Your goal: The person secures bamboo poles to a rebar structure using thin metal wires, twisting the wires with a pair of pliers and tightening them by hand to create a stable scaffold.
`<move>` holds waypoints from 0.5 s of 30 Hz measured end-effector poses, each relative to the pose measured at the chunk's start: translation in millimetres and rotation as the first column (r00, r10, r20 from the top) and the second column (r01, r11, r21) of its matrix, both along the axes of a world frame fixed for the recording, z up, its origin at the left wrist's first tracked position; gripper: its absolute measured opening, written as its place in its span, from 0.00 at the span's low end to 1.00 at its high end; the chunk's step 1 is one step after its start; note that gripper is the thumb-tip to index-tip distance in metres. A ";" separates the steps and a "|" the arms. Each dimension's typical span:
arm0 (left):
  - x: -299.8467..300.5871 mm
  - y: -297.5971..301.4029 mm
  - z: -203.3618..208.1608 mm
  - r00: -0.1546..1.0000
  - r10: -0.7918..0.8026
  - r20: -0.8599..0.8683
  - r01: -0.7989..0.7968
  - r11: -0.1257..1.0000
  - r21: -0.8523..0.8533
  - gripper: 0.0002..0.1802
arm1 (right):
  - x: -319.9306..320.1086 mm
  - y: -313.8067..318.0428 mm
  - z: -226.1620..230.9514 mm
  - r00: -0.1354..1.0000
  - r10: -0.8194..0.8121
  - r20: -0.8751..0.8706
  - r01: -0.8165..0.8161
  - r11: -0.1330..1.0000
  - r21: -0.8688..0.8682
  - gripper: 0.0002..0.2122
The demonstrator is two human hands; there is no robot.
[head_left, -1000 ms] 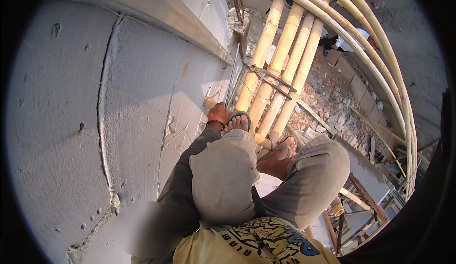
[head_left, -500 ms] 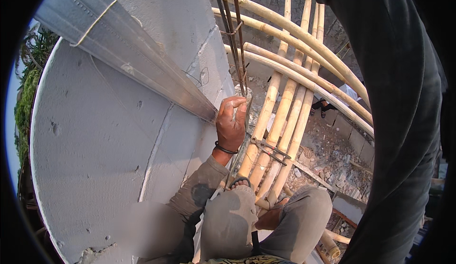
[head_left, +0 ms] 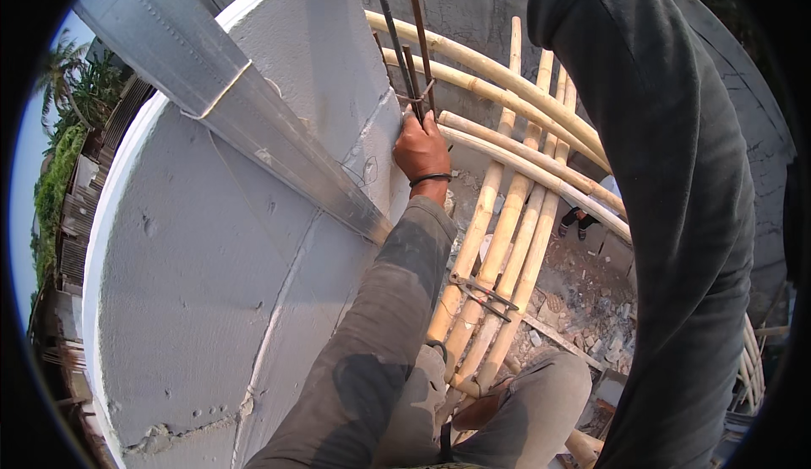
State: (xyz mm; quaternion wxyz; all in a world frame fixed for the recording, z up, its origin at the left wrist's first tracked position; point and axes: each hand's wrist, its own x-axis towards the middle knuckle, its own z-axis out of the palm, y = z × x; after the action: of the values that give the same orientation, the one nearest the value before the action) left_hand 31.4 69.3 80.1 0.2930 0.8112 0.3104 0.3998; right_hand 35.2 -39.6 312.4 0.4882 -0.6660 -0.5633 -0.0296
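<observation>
Fingers (head_left: pixel 409 123) curled in, closed on the lower ends of the steel rods (head_left: pixel 416 26), and that's the left hand (head_left: pixel 421 150) at work! Just which rod sits in the grip, I can't tell. The rods stand upright at twelve o'clock from that hand, a thin tie (head_left: pixel 416 98) looped about them just above the fingertips. Over at three o'clock, a dark sleeve (head_left: pixel 676 182) sweeps up, its right hand beyond the top edge, fingers unreadable. Curved bamboo poles (head_left: pixel 498 93) arc by at two o'clock; straight poles (head_left: pixel 473 254) run down toward five, pincers (head_left: pixel 486 294) lying across them. A metal beam (head_left: pixel 245 119) slants in from ten, against a grey wall (head_left: pixel 194 275) filling eight. Out at four, beyond the bamboo, a co-worker's dark shoes (head_left: pixel 576 224), with rubble (head_left: pixel 612 321) below.
</observation>
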 end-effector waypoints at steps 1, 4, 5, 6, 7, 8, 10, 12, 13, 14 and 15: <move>0.0 0.5 -1.3 1.000 0.016 -0.007 -0.016 1.000 0.024 0.20 | 12.0 15.7 18.5 1.000 -0.006 0.021 0.006 1.000 0.029 0.14; 2.4 4.4 -6.4 0.998 0.027 -0.058 -0.021 0.995 0.098 0.15 | 38.9 54.2 65.8 0.998 -0.035 0.058 0.030 0.995 0.098 0.14; 2.7 5.5 -9.0 0.997 0.040 -0.073 -0.031 0.992 0.119 0.15 | 45.8 63.2 76.0 0.998 -0.042 0.054 0.036 0.993 0.110 0.14; 3.3 5.3 -12.1 0.998 0.027 -0.050 -0.023 0.996 0.090 0.14 | 51.1 70.1 82.2 0.998 -0.049 0.045 0.043 0.992 0.118 0.14; 4.3 5.9 -13.3 0.999 0.038 0.003 -0.039 0.995 0.089 0.14 | 55.4 74.3 88.6 0.998 -0.051 0.026 0.047 0.991 0.129 0.14; 5.4 6.4 -15.2 0.994 0.047 0.098 -0.059 0.991 0.120 0.14 | 58.5 77.5 88.4 1.000 -0.014 0.005 0.013 0.989 0.147 0.16; 5.0 6.5 -15.6 0.996 0.044 0.072 -0.052 0.992 0.116 0.15 | 61.5 74.5 82.5 1.000 0.007 -0.022 -0.003 0.986 0.167 0.13; 4.2 6.3 -14.2 0.997 0.057 0.052 -0.062 0.992 0.109 0.15 | 58.8 69.3 65.9 0.989 -0.026 -0.144 0.060 0.970 0.235 0.12; 3.6 6.2 -13.2 0.997 0.077 0.031 -0.081 0.988 0.129 0.16 | 57.2 64.1 56.0 0.986 -0.028 -0.166 0.064 0.974 0.218 0.12; 3.9 6.6 -13.4 0.996 0.092 0.018 -0.094 0.986 0.137 0.18 | 56.3 60.5 45.8 0.991 -0.061 -0.121 0.086 0.973 0.215 0.12; 3.9 6.7 -13.4 0.997 0.073 0.017 -0.075 0.986 0.147 0.18 | 54.5 57.1 36.1 0.991 -0.090 -0.098 0.108 0.973 0.203 0.12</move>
State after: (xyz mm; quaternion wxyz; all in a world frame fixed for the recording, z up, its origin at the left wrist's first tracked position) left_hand 35.4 76.0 66.7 0.2191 0.8162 0.3082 0.4368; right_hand 89.7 17.5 348.5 0.5774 -0.6392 -0.5011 -0.0834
